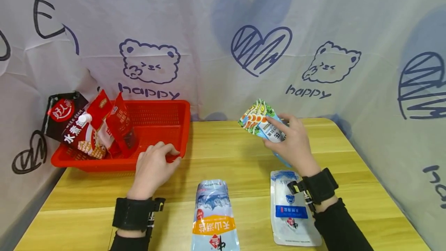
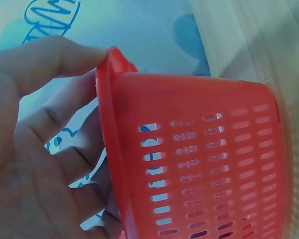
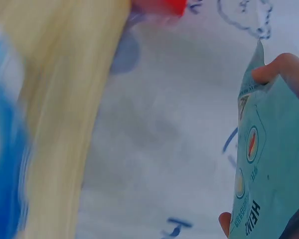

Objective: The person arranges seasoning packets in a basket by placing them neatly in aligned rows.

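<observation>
My left hand (image 1: 155, 167) grips the right front corner of a red plastic basket (image 1: 186, 127). In the left wrist view, thumb and fingers pinch the rim of the slotted basket (image 2: 189, 149). Above the table's right side, my right hand (image 1: 294, 144) holds a light blue Heinz pouch (image 1: 258, 119) with food pictured on it. The right wrist view shows the pouch's pale blue-green side (image 3: 274, 159), tilted, between thumb and fingers. Below the right wrist lies a white and blue salt pouch (image 1: 290, 212). Another salt pouch, blue and orange (image 1: 214, 216), lies between the arms.
Inside the basket's left part stand a black and red packet (image 1: 62, 111), a red packet (image 1: 122, 125) and other packaging with a white cap (image 1: 84, 118). The wooden table (image 1: 216, 150) ends at a white cloth (image 1: 209, 30) with drawings, which hangs behind and along the sides.
</observation>
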A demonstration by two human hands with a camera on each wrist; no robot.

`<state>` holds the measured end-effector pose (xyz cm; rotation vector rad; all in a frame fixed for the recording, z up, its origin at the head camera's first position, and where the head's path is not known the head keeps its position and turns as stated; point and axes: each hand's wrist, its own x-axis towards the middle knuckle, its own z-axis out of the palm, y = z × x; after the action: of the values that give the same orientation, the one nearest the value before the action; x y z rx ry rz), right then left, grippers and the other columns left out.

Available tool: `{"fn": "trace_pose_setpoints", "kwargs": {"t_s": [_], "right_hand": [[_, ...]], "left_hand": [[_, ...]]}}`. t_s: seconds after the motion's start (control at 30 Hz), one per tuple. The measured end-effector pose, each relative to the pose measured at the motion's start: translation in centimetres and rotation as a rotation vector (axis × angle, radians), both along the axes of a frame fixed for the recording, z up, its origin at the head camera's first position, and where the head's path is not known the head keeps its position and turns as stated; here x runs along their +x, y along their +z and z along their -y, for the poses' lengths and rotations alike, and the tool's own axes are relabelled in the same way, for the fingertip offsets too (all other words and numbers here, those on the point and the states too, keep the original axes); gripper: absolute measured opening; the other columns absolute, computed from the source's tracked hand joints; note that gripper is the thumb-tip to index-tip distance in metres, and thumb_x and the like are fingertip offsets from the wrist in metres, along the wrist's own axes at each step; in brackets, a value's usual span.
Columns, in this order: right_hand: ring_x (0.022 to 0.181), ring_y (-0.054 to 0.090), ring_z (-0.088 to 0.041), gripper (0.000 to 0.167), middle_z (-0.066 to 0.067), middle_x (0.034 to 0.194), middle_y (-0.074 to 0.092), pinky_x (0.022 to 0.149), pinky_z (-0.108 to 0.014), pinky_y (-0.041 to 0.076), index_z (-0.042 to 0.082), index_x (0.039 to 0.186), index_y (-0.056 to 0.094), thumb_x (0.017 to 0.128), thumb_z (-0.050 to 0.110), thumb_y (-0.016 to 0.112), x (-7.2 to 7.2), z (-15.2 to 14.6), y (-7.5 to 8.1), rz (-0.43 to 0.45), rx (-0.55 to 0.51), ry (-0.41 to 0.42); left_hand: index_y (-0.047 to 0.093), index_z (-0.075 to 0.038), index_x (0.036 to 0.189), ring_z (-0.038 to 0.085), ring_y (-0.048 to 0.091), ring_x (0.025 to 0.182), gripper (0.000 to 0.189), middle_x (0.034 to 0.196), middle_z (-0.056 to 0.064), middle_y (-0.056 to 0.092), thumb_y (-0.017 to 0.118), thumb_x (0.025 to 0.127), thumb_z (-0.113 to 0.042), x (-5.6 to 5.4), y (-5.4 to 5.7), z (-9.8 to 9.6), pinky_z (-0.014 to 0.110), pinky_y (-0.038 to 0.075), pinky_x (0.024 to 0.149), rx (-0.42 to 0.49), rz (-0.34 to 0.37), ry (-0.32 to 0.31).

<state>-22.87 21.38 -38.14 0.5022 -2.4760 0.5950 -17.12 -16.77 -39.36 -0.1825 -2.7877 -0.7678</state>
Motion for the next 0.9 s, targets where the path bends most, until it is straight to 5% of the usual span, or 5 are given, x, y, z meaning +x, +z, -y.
{"fn": "trace_pose_setpoints", "kwargs": {"t_s": [0.27, 0.67, 0.9], "right_hand": [[0.118, 0.054, -0.043, 0.064, -0.022, 0.138, 0.055, 0.086, -0.052, 0.049, 0.015, 0.132, 0.073, 0.073, 0.023, 0.095, 1.5, 4.0, 0.0, -0.032, -0.052, 0.127], [0.124, 0.054, -0.041, 0.065, -0.020, 0.139, 0.058, 0.100, -0.058, 0.046, 0.017, 0.131, 0.074, 0.070, 0.021, 0.097, 2.6, 8.6, -0.1, 0.013, -0.107, 0.291], [0.123, 0.055, -0.037, 0.065, -0.017, 0.138, 0.058, 0.096, -0.056, 0.049, 0.020, 0.132, 0.073, 0.071, 0.020, 0.096, 3.0, 9.7, -0.2, 0.016, -0.091, 0.348]], "left_hand": [[0.078, -0.010, 0.100, 0.028, 0.055, 0.084, 0.014, 0.089, 0.004, 0.063, 0.082, 0.088, -0.017, -0.2, 0.4, 0.4, 0.047, 0.041, 0.080, 0.032, 0.052, -0.009], [0.079, -0.013, 0.098, 0.029, 0.056, 0.085, 0.013, 0.087, 0.003, 0.063, 0.082, 0.087, -0.017, -0.4, 0.3, 0.2, 0.044, 0.040, 0.078, 0.020, 0.038, 0.002], [0.079, -0.013, 0.097, 0.029, 0.056, 0.087, 0.012, 0.090, 0.003, 0.066, 0.082, 0.086, -0.017, -0.3, 0.2, 0.4, 0.043, 0.040, 0.077, 0.026, 0.028, 0.012]]}}
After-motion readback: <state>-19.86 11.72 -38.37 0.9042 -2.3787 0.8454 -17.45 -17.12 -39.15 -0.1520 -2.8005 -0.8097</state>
